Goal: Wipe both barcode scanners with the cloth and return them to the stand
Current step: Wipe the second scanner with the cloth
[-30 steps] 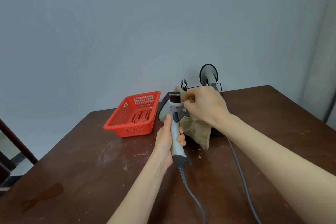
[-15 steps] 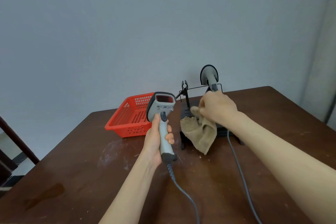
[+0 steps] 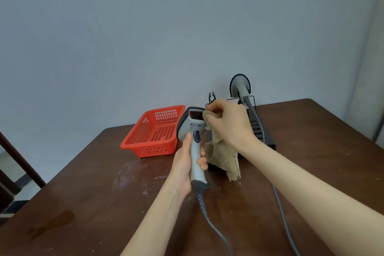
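Note:
My left hand grips the handle of a grey barcode scanner and holds it upright above the table, its red window facing me. My right hand pinches a beige cloth and presses a corner of it against the right side of the scanner's head; the rest of the cloth hangs down. A second grey scanner sits head-up in the black wire stand behind my right hand. The stand's left holder is empty.
A red perforated basket stands on the brown table left of the scanner. Two grey cables run from the scanners toward me across the table. A dark chair frame is at the far left.
Half a second ago my hands were apart, with the cloth hanging by the stand. My right hand has come back left and put the cloth against the scanner's head.

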### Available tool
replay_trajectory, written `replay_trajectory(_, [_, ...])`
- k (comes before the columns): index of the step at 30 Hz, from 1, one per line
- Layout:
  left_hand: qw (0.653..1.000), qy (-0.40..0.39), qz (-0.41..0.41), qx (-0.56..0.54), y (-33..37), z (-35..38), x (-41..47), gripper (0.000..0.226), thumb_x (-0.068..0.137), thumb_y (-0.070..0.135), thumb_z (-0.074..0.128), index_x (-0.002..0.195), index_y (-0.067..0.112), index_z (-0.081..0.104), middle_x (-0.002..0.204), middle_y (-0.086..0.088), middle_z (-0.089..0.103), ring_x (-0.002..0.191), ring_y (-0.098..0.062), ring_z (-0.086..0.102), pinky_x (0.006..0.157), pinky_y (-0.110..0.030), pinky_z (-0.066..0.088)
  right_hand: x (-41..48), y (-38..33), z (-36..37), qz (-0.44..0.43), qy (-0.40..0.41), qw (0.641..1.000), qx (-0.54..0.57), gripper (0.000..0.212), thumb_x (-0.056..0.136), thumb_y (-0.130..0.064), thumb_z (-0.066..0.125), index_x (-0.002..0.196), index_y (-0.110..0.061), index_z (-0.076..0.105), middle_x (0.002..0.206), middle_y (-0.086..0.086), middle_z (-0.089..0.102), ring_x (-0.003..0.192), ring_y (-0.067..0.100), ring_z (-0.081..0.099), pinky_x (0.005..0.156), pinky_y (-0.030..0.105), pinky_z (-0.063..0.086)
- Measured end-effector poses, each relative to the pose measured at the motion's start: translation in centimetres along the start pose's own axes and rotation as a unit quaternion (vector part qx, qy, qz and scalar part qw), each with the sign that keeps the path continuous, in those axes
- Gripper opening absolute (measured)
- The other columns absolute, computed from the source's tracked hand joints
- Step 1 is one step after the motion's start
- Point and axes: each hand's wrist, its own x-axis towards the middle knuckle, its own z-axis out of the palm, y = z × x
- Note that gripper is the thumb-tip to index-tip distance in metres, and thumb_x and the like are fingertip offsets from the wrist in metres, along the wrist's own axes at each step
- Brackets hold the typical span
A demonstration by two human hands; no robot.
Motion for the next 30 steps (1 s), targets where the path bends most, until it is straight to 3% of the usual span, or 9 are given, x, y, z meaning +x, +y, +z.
replay_trajectory(11, [0.999,-0.028,-0.016,-0.01,-0.5,0.7,0.3,0.038,0.082,0.047,0.059,0.093,0.011,0.058,0.058,-0.005,0.046,0.037,-0.012,0.039,0.034,-0.019,0.036,-0.1,-1.3,-0.2,-0.058,0.044,0.997,0.017,0.009,0.082,-0.015,0.063,0.081,-0.024,0.062,0.081,-0.008,0.068,0.082,0.016,0.063,0.078,0.038,0.051])
replay_trajectory(16, [1.0,-0.018,0.002,-0.004,-0.2,0.9,0.0,0.036,0.088,0.046,0.052,0.085,0.011,0.059,0.055,-0.003,0.048,0.036,-0.01,0.038,0.033,-0.018,0.035,0.8,0.3,-1.6,-0.014,0.051,0.998,-0.047,0.008,0.082,-0.018,0.059,0.085,-0.024,0.064,0.084,-0.005,0.068,0.078,0.015,0.06,0.072,0.032,0.05])
replay_trajectory(20, [0.999,-0.02,0.002,0.026,-0.6,1.4,-0.1,0.036,0.091,0.043,0.052,0.091,0.007,0.058,0.057,-0.005,0.049,0.037,-0.011,0.039,0.035,-0.02,0.036,0.5,0.2,-1.3,-0.002,0.068,0.996,-0.06,0.008,0.08,-0.016,0.061,0.081,-0.022,0.065,0.079,-0.004,0.069,0.079,0.017,0.062,0.071,0.031,0.05])
replay_trajectory(26, [0.999,-0.014,0.003,0.033,-0.8,1.5,0.0,0.037,0.092,0.042,0.052,0.097,0.006,0.057,0.056,-0.005,0.049,0.035,-0.011,0.039,0.034,-0.021,0.037,0.2,-0.9,-1.2,0.0,0.043,0.998,0.042,0.01,0.078,-0.015,0.069,0.072,-0.022,0.065,0.075,-0.006,0.069,0.076,0.012,0.065,0.076,0.033,0.054])
replay_trajectory(30, [1.0,-0.005,-0.003,0.03,-0.9,1.3,-0.1,0.037,0.091,0.043,0.053,0.092,0.006,0.058,0.055,-0.005,0.05,0.036,-0.011,0.039,0.034,-0.02,0.037,-0.2,-1.2,-1.5,0.006,0.004,0.994,0.113,0.01,0.076,-0.014,0.073,0.074,-0.02,0.065,0.077,-0.005,0.07,0.075,0.006,0.065,0.073,0.021,0.051])
